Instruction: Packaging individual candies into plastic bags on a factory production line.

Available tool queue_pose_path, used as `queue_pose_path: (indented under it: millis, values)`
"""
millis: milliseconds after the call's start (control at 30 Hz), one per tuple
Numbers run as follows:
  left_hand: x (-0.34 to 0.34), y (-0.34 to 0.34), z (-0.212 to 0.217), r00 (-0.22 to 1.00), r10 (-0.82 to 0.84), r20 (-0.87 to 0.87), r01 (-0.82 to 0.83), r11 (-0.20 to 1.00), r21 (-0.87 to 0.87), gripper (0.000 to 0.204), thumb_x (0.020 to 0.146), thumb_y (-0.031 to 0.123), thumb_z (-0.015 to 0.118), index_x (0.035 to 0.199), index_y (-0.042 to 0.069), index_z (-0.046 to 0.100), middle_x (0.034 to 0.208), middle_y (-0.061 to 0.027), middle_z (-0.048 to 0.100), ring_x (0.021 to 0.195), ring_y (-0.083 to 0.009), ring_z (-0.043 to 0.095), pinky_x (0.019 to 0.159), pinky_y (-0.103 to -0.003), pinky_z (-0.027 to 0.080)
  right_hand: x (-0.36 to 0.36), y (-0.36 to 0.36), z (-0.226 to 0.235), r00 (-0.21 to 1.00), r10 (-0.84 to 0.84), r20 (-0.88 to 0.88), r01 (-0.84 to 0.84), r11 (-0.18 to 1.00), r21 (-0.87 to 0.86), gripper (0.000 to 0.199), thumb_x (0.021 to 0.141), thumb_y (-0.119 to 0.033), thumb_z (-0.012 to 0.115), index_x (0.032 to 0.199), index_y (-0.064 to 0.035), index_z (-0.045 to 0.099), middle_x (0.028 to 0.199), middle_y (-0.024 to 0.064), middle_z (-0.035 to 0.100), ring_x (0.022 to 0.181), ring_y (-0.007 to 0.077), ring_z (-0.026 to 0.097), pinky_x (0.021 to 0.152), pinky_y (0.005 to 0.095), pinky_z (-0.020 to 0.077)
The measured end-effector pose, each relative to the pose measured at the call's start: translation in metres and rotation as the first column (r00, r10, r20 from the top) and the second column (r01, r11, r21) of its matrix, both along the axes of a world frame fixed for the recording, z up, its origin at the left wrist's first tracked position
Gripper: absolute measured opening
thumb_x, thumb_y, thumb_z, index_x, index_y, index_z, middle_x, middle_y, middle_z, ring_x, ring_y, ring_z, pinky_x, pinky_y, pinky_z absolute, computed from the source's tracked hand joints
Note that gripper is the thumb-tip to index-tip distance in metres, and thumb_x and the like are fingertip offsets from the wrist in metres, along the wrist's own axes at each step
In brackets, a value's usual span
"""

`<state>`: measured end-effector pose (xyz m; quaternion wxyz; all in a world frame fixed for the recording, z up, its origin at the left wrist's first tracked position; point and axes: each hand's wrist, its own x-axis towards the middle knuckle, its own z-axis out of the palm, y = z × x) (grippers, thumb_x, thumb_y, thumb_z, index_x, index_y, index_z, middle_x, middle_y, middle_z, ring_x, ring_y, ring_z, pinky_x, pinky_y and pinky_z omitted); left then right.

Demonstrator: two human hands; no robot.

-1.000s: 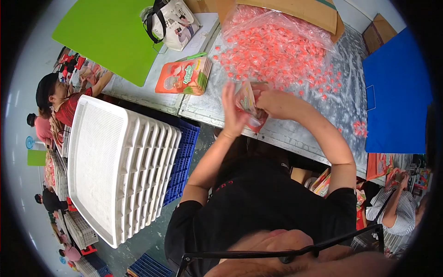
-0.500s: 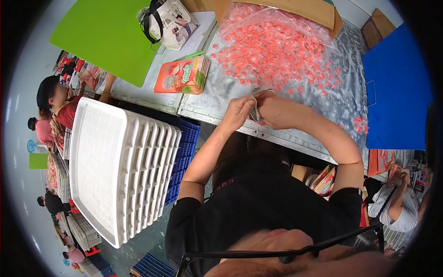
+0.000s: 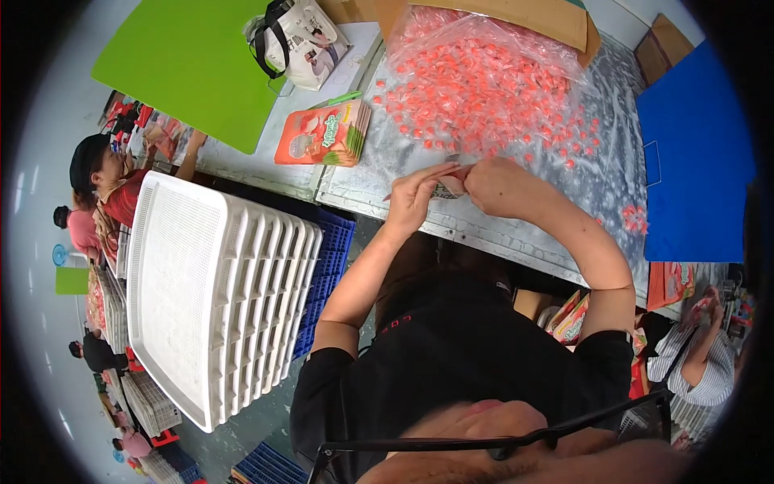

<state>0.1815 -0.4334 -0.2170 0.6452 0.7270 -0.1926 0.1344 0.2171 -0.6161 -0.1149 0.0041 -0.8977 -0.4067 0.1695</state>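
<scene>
Over the near edge of the metal table I hold a printed pouch (image 3: 449, 188) between both hands. My left hand (image 3: 413, 200) has it between thumb and rather straight fingers at the pouch's left side. My right hand (image 3: 496, 187) is closed at its right edge, with the fingertips mostly hidden. The back of the pouch shows small dark print. Just beyond my hands lies a spread heap of small pink-red pieces in clear wrappers (image 3: 484, 97). A stack of orange-red printed pouches (image 3: 322, 135) lies to the left.
A cardboard box (image 3: 516, 14) with a clear plastic liner stands at the back. White trays (image 3: 181, 274) are stacked at my left on blue crates (image 3: 332, 258). A green board (image 3: 193, 68), a handled bag (image 3: 305, 48) and a blue panel (image 3: 697, 161) flank the table. Other people work at both sides.
My left hand's fingers have straightened along the pouch, which now shows more of its surface. My right hand has shifted slightly to the right and up.
</scene>
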Motion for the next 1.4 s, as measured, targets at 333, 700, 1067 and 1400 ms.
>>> queue_pose_path:
  millis: [333,700,1067,1400]
  values:
    - [-0.007,0.015,-0.014,0.980,0.161,-0.120,-0.179,0.971,-0.161,0.036,0.105,0.028,0.045,0.096,-0.002,0.065,0.081,-0.0027,0.067,0.073,-0.0081,0.061,0.066,-0.024,0.050,-0.008,-0.024,-0.080,0.838,-0.213,-0.502,0.535,0.146,0.832,0.030,0.085,-0.007,0.072,0.114,-0.0013,0.066,0.092,0.0048,0.069,0.084,0.0123,0.064,0.079,0.0291,0.0524]
    - [-0.010,0.008,-0.011,0.948,0.014,-0.318,-0.141,0.915,-0.378,0.021,0.096,0.018,0.063,0.101,-0.003,0.066,0.090,-0.0056,0.067,0.077,-0.0096,0.062,0.069,-0.025,0.051,-0.012,-0.011,-0.110,0.844,-0.072,-0.532,0.518,-0.151,0.842,0.009,0.092,-0.004,0.065,0.098,0.0012,0.068,0.090,0.0014,0.068,0.079,0.0056,0.059,0.072,0.0220,0.0489]
    - [-0.009,0.006,0.005,0.924,-0.095,-0.371,-0.122,0.846,-0.520,0.021,0.089,0.001,0.066,0.109,-0.006,0.066,0.098,-0.0116,0.072,0.089,-0.0132,0.067,0.081,-0.026,0.054,-0.015,0.009,-0.109,0.787,-0.029,-0.616,0.605,-0.159,0.780,0.014,0.090,-0.005,0.067,0.101,0.0020,0.067,0.086,0.0018,0.069,0.075,0.0056,0.060,0.071,0.0229,0.0497]
    - [-0.010,0.019,0.009,0.934,0.009,-0.357,-0.156,0.909,-0.386,0.019,0.094,0.007,0.063,0.106,-0.006,0.068,0.097,-0.0104,0.072,0.089,-0.0128,0.067,0.082,-0.026,0.054,-0.005,0.022,-0.111,0.734,0.109,-0.670,0.678,-0.161,0.717,0.010,0.088,-0.003,0.067,0.097,0.0009,0.070,0.088,0.0034,0.071,0.078,0.0070,0.063,0.073,0.0241,0.0514]
